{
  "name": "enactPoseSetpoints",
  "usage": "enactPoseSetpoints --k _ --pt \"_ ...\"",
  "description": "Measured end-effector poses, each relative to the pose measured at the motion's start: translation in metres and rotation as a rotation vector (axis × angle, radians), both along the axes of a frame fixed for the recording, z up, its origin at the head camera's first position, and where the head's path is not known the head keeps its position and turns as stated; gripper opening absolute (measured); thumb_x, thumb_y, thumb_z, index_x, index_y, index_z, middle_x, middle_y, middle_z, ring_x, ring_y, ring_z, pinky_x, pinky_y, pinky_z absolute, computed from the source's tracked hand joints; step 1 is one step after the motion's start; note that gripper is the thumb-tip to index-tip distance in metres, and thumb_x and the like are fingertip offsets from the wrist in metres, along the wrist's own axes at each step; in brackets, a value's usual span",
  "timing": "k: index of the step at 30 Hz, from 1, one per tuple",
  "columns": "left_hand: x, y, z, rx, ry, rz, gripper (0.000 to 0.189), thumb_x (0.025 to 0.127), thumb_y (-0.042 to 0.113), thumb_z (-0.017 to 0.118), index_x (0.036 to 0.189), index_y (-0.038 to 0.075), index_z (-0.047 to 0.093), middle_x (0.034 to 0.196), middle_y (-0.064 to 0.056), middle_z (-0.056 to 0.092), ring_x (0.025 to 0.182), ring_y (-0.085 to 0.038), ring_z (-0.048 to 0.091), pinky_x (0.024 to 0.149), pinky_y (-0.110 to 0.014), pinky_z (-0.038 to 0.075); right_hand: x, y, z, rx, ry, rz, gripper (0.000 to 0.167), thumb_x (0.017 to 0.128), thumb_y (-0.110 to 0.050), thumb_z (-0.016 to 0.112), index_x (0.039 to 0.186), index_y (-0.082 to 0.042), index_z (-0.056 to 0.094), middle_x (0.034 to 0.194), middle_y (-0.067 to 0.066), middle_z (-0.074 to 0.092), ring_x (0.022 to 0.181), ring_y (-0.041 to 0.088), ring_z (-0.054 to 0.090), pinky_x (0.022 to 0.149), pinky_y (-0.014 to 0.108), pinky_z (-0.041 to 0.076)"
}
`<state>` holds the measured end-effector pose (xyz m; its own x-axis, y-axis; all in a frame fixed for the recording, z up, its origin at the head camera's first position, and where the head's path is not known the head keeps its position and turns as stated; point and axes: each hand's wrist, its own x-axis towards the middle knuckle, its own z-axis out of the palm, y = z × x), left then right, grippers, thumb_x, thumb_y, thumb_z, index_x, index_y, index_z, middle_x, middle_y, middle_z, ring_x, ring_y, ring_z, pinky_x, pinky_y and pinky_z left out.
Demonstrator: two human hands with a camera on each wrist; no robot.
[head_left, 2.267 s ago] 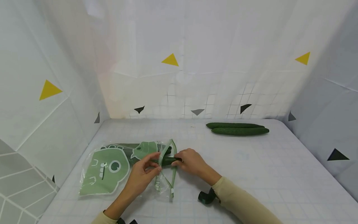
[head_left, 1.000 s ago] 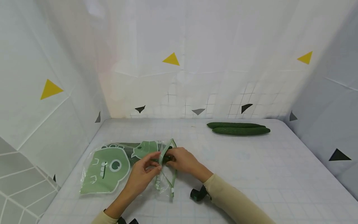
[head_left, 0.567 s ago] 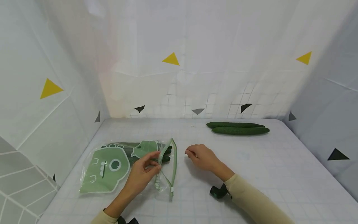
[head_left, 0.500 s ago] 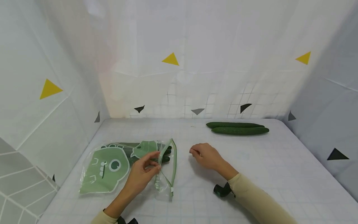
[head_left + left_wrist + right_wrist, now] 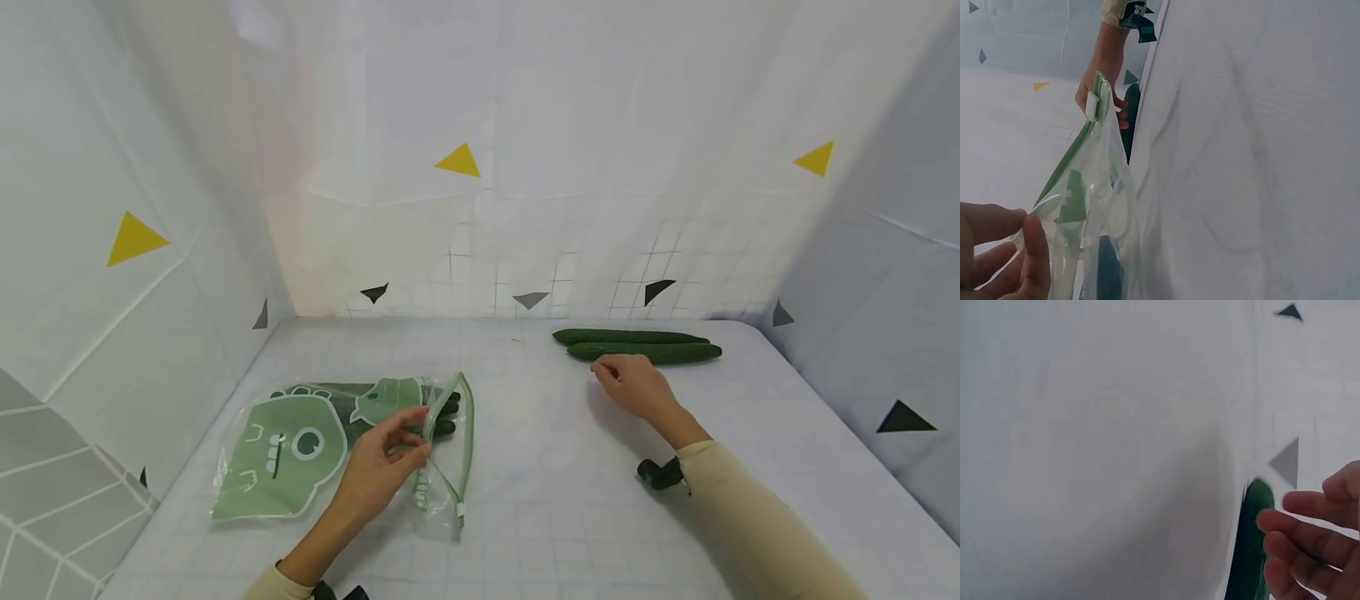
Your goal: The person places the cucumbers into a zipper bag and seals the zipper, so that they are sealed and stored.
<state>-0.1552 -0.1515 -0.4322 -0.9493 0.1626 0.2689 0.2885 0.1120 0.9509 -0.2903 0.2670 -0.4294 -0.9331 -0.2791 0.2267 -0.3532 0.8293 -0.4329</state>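
Note:
My left hand (image 5: pixel 378 467) pinches the edge of a clear zip bag (image 5: pixel 277 475) printed with green cartoon shapes, lying at the left of the table. Its green-trimmed mouth gapes to the right. Inside lie several cucumbers (image 5: pixel 444 428), their dark ends showing at the mouth. The left wrist view shows thumb and finger (image 5: pixel 1036 250) together on the clear film, with the white slider (image 5: pixel 1091 106) at the zip's far end. My right hand (image 5: pixel 637 387), fingers loosely bent and holding nothing, is just in front of two cucumbers (image 5: pixel 675 353) side by side at the back right.
The white table (image 5: pixel 540 500) meets a pale backdrop (image 5: pixel 600 167) behind, with side walls left and right. A dark wrist camera (image 5: pixel 660 473) hangs below my right sleeve, close over the table.
My right hand pushed a cucumber end into the bag, let go, and moved right and back to the two cucumbers on the table. The left hand has stayed on the bag's edge.

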Motion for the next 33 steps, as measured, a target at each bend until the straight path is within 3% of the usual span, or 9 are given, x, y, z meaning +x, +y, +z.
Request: enactPoseSetpoints --k 5,10,14,19,25,33 --pt "0.0 0.001 0.0 0.006 0.001 -0.006 0.051 0.092 -0.008 0.075 0.14 0.0 0.061 0.139 -0.016 0.061 0.099 -0.028 0.067 0.078 -0.034 0.06 -0.013 0.037 0.003 0.049 -0.003 -0.084 0.033 0.104 -0.013 0.058 0.132 0.0 0.068 0.119 0.023 0.068 0.108 0.043 0.061 0.079 0.056 0.052" --pt "0.0 0.001 0.001 0.007 -0.009 -0.002 0.051 0.092 -0.008 0.074 0.14 0.0 0.062 0.139 -0.015 0.061 0.1 -0.027 0.067 0.078 -0.034 0.06 -0.019 0.063 0.005 0.085 0.042 -0.104 0.033 0.101 -0.008 0.058 0.131 0.003 0.066 0.125 0.03 0.062 0.117 0.051 0.053 0.085 0.064 0.048" --pt "0.0 0.001 0.001 0.007 -0.01 0.001 0.052 0.091 -0.008 0.074 0.141 0.001 0.062 0.139 -0.015 0.061 0.1 -0.028 0.067 0.079 -0.034 0.06 -0.024 0.08 0.005 0.114 0.035 -0.145 0.036 0.1 -0.006 0.058 0.133 0.007 0.062 0.137 0.035 0.052 0.13 0.055 0.042 0.099 0.07 0.039" --pt "-0.001 0.0 0.0 0.003 -0.016 0.003 0.052 0.091 -0.008 0.075 0.141 0.001 0.062 0.139 -0.014 0.061 0.101 -0.029 0.067 0.079 -0.034 0.06 -0.028 0.102 0.003 0.111 -0.02 -0.19 0.042 0.098 -0.003 0.055 0.137 0.013 0.055 0.145 0.038 0.042 0.134 0.059 0.034 0.105 0.072 0.032" --pt "-0.001 0.0 0.001 0.001 -0.02 0.004 0.052 0.091 -0.008 0.075 0.141 0.001 0.062 0.139 -0.015 0.061 0.101 -0.029 0.067 0.079 -0.034 0.06 -0.03 0.118 0.001 0.151 -0.044 -0.235 0.047 0.094 0.002 0.048 0.139 0.014 0.051 0.144 0.04 0.041 0.132 0.061 0.035 0.103 0.073 0.034" --pt "-0.001 0.0 0.001 -0.001 -0.018 0.004 0.052 0.091 -0.007 0.075 0.141 0.001 0.062 0.138 -0.014 0.062 0.101 -0.03 0.067 0.079 -0.034 0.06 -0.028 0.127 -0.002 0.189 -0.098 -0.286 0.051 0.094 -0.001 0.052 0.143 0.011 0.047 0.146 0.04 0.036 0.133 0.061 0.032 0.102 0.075 0.034"
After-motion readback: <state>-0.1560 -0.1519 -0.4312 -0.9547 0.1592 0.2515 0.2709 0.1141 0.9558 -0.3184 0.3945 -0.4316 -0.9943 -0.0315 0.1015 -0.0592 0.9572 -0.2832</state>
